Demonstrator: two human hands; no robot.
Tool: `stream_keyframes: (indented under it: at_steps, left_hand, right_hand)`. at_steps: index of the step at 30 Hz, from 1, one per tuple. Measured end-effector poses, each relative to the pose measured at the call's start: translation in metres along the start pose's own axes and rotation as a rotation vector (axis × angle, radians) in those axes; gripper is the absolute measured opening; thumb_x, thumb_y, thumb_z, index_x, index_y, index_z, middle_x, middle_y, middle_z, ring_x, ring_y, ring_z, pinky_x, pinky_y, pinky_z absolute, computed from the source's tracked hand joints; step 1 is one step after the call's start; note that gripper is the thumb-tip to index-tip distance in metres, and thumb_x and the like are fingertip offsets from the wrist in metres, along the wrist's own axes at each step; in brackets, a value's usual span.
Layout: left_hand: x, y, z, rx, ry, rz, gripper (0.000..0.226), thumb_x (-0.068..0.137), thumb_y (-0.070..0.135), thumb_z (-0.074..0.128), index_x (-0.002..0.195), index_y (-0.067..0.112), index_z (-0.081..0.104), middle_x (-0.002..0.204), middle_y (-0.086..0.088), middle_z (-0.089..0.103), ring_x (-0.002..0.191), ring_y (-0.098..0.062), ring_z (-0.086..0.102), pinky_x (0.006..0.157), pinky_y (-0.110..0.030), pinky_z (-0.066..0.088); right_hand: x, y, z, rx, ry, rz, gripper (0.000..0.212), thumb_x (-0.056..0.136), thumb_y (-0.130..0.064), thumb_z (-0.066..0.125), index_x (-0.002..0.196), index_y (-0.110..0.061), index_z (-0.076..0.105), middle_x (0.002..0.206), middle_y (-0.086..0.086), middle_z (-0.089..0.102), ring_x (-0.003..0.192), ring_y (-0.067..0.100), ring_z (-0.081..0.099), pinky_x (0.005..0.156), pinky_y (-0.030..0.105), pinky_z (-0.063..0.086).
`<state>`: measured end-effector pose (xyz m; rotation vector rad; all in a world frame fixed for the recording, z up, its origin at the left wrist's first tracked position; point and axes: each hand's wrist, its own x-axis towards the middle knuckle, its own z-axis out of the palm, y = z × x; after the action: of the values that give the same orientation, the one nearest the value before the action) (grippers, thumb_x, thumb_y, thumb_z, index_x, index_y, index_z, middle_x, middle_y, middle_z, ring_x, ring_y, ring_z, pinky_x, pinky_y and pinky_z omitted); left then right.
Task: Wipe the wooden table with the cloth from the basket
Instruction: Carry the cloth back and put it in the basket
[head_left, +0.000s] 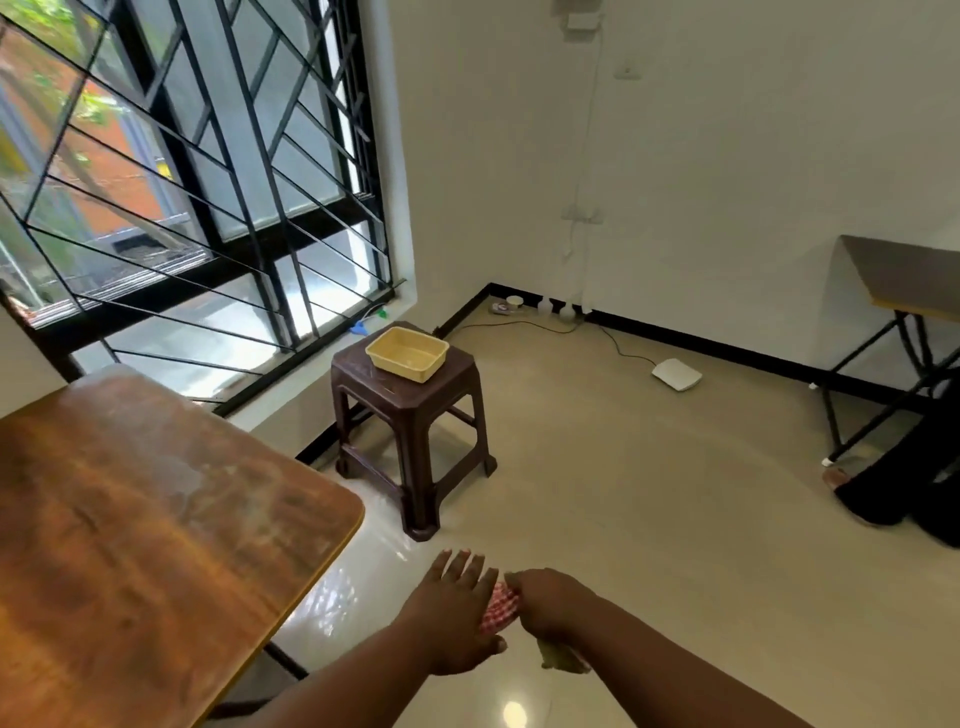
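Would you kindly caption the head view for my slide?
Both hands hold a red checked cloth beside the wooden table; the yellow basket sits on a stool.

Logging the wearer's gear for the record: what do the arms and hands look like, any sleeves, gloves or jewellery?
Both forearms are bare as far as the frame shows, with no sleeves. The left hand and right hand wear no gloves; no rings, watch or bracelets are visible. The left fingernails look pale.

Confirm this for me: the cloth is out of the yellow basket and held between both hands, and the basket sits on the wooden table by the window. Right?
Not quite. The head view shows the yellow basket on the brown plastic stool, not on the wooden table. The rest holds: the checked cloth is out of the basket, held between the left hand and right hand.
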<state>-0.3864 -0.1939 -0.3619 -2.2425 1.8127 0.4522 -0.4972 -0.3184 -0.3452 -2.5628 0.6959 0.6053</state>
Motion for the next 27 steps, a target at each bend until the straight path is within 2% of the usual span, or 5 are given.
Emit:
stream_keyframes:
  at_steps: [4,9,17,23,27]
  left_hand:
    - [0.028,-0.014,-0.016,-0.056,0.071,-0.114,0.065,0.099,0.05,0.029,0.154,0.021,0.01,0.162,-0.012,0.008,0.149,-0.029,-0.003,0.118,-0.046,-0.009]
    - [0.064,-0.043,-0.022,-0.053,0.022,-0.138,0.051,0.101,0.043,0.03,0.15,0.03,0.026,0.16,-0.012,0.016,0.148,-0.032,-0.002,0.115,-0.048,-0.013]
    - [0.135,-0.109,-0.049,-0.058,0.052,-0.14,0.046,0.101,0.039,0.036,0.147,0.035,0.034,0.16,-0.01,0.019,0.148,-0.033,-0.004,0.114,-0.048,-0.014]
    - [0.186,-0.178,-0.084,-0.043,0.065,-0.171,0.045,0.1,0.041,0.039,0.145,0.036,0.036,0.159,-0.011,0.021,0.148,-0.036,-0.003,0.113,-0.051,-0.013]
    - [0.22,-0.227,-0.112,-0.1,0.05,-0.266,0.047,0.098,0.047,0.039,0.144,0.041,0.035,0.161,-0.008,0.016,0.147,-0.035,-0.006,0.115,-0.056,-0.01]
  right_hand:
    - [0.032,0.018,-0.027,-0.006,0.012,-0.034,0.045,0.09,-0.012,0.047,0.134,-0.019,0.047,0.129,0.008,0.057,0.114,0.027,0.054,0.095,0.038,0.045]
    - [0.074,0.03,-0.047,-0.052,-0.033,-0.115,0.056,0.087,-0.007,0.043,0.139,-0.028,0.039,0.131,0.008,0.052,0.114,0.028,0.052,0.089,0.037,0.045]
    - [0.162,0.03,-0.092,-0.122,-0.192,-0.148,0.075,0.083,-0.001,0.046,0.144,-0.042,0.027,0.13,0.01,0.052,0.114,0.03,0.052,0.091,0.04,0.044]
    - [0.226,0.011,-0.15,-0.086,-0.184,-0.148,0.076,0.084,-0.001,0.043,0.142,-0.047,0.028,0.125,0.009,0.056,0.106,0.028,0.055,0.082,0.037,0.045]
    - [0.267,0.003,-0.193,-0.065,-0.105,-0.202,0.083,0.082,0.004,0.04,0.142,-0.051,0.024,0.137,0.009,0.05,0.115,0.028,0.052,0.081,0.034,0.043]
